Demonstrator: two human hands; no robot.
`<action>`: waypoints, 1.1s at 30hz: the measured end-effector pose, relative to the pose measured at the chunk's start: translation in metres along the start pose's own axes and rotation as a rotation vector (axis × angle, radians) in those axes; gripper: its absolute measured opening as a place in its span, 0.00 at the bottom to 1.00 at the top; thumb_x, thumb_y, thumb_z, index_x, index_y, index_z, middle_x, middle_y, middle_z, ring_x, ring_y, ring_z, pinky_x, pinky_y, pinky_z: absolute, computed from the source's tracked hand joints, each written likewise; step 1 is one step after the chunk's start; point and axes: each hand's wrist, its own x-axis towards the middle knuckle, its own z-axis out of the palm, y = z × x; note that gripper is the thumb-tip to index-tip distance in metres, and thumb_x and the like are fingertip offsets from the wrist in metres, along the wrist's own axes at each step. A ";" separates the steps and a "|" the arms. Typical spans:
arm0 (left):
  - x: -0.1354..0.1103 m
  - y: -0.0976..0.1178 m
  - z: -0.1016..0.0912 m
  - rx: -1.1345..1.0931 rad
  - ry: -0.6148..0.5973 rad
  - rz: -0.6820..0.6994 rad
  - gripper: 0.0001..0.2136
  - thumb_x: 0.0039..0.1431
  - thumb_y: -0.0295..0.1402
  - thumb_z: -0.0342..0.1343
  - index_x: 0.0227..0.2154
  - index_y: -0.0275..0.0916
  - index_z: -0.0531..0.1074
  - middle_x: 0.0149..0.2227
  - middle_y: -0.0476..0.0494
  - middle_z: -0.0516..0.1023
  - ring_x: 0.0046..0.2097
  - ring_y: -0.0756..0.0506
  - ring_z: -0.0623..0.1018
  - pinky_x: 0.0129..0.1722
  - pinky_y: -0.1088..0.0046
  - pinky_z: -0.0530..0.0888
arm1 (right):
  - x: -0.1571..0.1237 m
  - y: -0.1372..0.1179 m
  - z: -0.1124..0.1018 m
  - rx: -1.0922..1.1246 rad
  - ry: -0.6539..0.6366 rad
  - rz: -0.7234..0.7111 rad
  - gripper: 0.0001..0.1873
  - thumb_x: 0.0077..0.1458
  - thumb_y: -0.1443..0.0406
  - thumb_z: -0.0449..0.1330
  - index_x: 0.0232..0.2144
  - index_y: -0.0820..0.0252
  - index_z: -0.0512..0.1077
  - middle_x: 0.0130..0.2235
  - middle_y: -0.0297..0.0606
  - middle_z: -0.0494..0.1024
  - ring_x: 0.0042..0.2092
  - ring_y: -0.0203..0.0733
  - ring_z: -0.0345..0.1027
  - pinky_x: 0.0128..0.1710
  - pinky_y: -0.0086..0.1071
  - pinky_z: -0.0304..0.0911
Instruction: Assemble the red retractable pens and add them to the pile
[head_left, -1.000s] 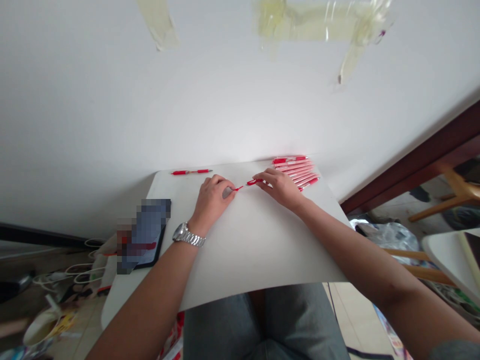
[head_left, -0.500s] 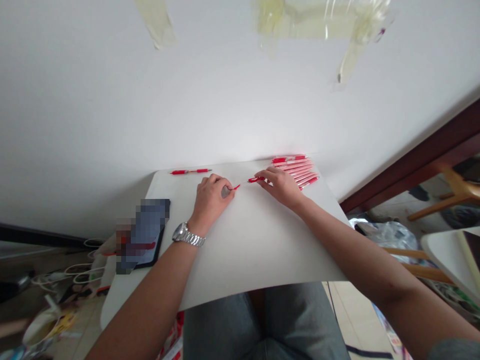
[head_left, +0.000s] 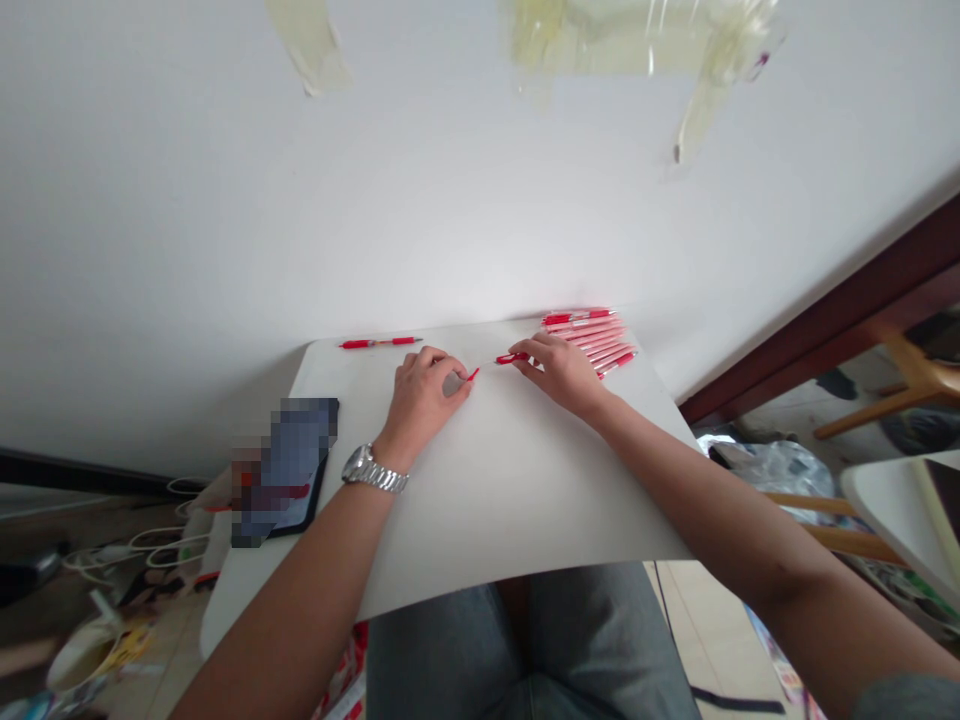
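Beside the pen pile (head_left: pixel 592 335), a red pen (head_left: pixel 491 365) is pinched at its ends by the curled left hand (head_left: pixel 424 395) and right hand (head_left: pixel 562 372); both forearms are outstretched.

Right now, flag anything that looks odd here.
A lone red pen lies at the table's far edge, apart from the pen pile beside the right hand. Yellowed tape strips sit crooked and wrinkled on the wall. The left hand and right hand pinch a held pen, too small to judge.
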 end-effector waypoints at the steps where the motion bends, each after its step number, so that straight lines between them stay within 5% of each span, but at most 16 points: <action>1: 0.000 0.000 0.000 -0.006 -0.005 0.005 0.03 0.64 0.34 0.67 0.39 0.46 0.80 0.48 0.44 0.76 0.51 0.38 0.75 0.58 0.54 0.71 | 0.000 -0.001 0.000 0.004 -0.003 0.004 0.09 0.70 0.65 0.63 0.49 0.55 0.81 0.43 0.41 0.82 0.39 0.43 0.75 0.37 0.33 0.60; 33: 0.002 -0.002 -0.002 0.010 -0.017 0.002 0.04 0.66 0.35 0.64 0.42 0.47 0.83 0.49 0.42 0.76 0.52 0.37 0.74 0.60 0.53 0.71 | -0.001 -0.010 -0.004 0.126 0.024 0.021 0.11 0.68 0.65 0.65 0.52 0.55 0.76 0.43 0.37 0.84 0.38 0.41 0.76 0.37 0.32 0.62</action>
